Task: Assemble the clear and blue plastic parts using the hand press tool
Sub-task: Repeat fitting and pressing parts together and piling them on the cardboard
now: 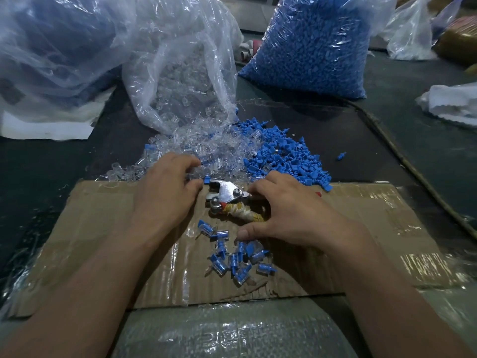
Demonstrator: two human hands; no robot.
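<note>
A metal hand press tool (227, 193) with a cloth-wrapped handle lies on the cardboard sheet (98, 223). My right hand (286, 210) lies over its handle, fingers curled round it, thumb near the assembled pieces. My left hand (165, 192) sits at the tool's left, fingers curled into the loose clear parts (206, 146); what it holds is hidden. A heap of blue parts (284, 156) lies behind the tool. Several assembled clear-and-blue pieces (237, 259) are scattered in front of it.
An open bag of clear parts (180, 73) spills onto the dark table. A full bag of blue parts (315, 45) stands at the back right. More plastic bags (51, 42) lie at the left, white cloth (454, 104) at the right.
</note>
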